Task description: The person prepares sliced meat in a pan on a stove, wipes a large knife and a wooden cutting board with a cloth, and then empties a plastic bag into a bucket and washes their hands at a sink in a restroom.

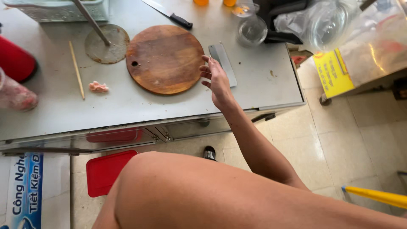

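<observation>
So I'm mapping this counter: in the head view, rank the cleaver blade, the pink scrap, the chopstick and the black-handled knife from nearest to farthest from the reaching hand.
From the right hand:
1. Cleaver blade, just beside the fingers, on their right.
2. Black-handled knife, at the counter's back.
3. Pink scrap, far left of the round board.
4. Chopstick, farther left.

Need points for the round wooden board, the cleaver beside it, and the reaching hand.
round wooden board (165,59), head view, middle of its top face.
cleaver (225,63), head view, flat of the blade, right of the board.
right hand (217,78), head view, back of the hand, open, at the board's right edge.
</observation>
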